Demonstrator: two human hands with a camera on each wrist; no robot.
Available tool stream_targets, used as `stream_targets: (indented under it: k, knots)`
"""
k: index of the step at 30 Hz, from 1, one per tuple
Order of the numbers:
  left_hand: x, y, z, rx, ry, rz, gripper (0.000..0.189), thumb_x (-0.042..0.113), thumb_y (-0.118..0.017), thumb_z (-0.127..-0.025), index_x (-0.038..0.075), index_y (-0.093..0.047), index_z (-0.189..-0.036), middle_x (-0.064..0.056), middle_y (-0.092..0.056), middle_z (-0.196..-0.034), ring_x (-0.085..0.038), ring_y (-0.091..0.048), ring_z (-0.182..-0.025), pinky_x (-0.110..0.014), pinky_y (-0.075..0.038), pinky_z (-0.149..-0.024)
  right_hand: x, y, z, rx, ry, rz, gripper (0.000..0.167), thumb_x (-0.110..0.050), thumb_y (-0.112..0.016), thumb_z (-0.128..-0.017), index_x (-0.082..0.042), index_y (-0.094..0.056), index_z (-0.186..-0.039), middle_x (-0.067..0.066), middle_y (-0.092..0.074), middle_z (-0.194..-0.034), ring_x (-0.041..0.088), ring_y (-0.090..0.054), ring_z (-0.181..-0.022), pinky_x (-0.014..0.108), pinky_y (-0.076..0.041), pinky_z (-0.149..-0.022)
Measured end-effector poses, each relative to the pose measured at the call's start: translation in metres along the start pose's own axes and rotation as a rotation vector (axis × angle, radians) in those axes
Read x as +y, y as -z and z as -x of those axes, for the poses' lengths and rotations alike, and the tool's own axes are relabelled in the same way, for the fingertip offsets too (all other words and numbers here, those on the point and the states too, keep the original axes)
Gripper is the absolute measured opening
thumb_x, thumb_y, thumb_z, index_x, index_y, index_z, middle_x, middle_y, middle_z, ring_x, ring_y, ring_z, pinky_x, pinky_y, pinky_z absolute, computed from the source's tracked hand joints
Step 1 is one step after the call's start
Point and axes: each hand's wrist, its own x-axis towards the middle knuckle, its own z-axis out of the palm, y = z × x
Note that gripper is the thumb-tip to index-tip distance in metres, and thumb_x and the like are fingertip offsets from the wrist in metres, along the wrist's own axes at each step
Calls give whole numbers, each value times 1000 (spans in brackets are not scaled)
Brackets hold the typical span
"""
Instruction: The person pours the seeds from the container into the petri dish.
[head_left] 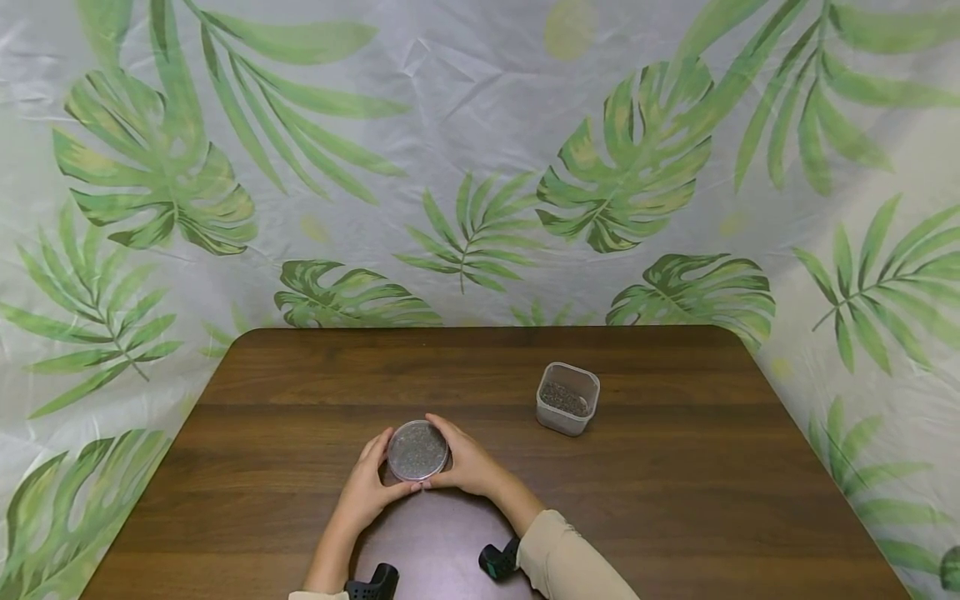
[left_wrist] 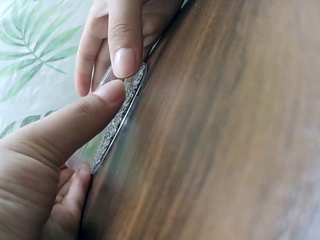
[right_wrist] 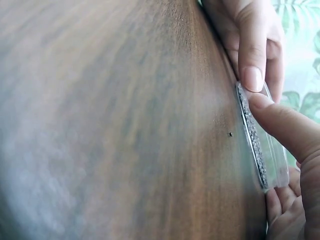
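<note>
A round clear petri dish [head_left: 417, 451] lies flat on the table, with a layer of grey granules [left_wrist: 117, 120] along its bottom. My left hand [head_left: 365, 486] grips the dish from the left side, thumb at the near edge and fingers round the far left. From the right, my right hand [head_left: 471, 464] grips it the same way. Both thumbs press the near rim side by side, their tips almost touching. In the right wrist view, the clear side wall [right_wrist: 275, 155] of the dish rises above the granules.
A translucent square tub [head_left: 561, 423] with grey granules inside stands to the right, farther back. One dark speck [right_wrist: 230, 134] lies on the brown wooden table [head_left: 697, 467] near the dish. Behind the table's far edge hangs a leaf-patterned cloth [head_left: 480, 108].
</note>
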Motion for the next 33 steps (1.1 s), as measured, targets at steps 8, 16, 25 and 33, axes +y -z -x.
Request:
stream_targets:
  k: [8, 16, 25, 33]
  knots:
    - [0, 3, 0, -12, 1, -10, 98, 30, -82, -61, -6, -30, -136, -24, -35, -132, -37, -45, -112, -48, -36, -93, -2, 1, -1, -10, -6, -20, 98, -26, -82, -64, -7, -24, -141, 8, -31, -141, 21, -30, -127, 39, -26, -102]
    - [2, 4, 2, -19, 6, 1, 101, 34, -82, -61, -6, -28, -137, -24, -33, -134, -37, -43, -115, -49, -33, -95, -11, 10, -1, 7, -6, -35, 85, -35, -70, -76, -6, -24, -141, 9, -27, -143, 24, -26, -129, 44, -26, -102]
    - [6, 2, 0, -5, 37, -2, 89, 34, -72, -75, -8, -25, -136, -25, -31, -135, -40, -44, -114, -47, -37, -93, -19, 24, 5, 69, -34, 2, 70, -45, -51, -88, -20, -19, -144, 5, -21, -146, 21, -20, -131, 47, -24, -102]
    - [27, 5, -2, 33, 55, -80, 89, 46, -57, -84, -4, -11, -141, -25, -15, -142, -41, -24, -126, -55, -26, -97, -26, 41, 10, 176, 7, 72, 68, -42, -48, -90, -21, -14, -145, 0, -16, -148, 21, -18, -132, 44, -23, -103]
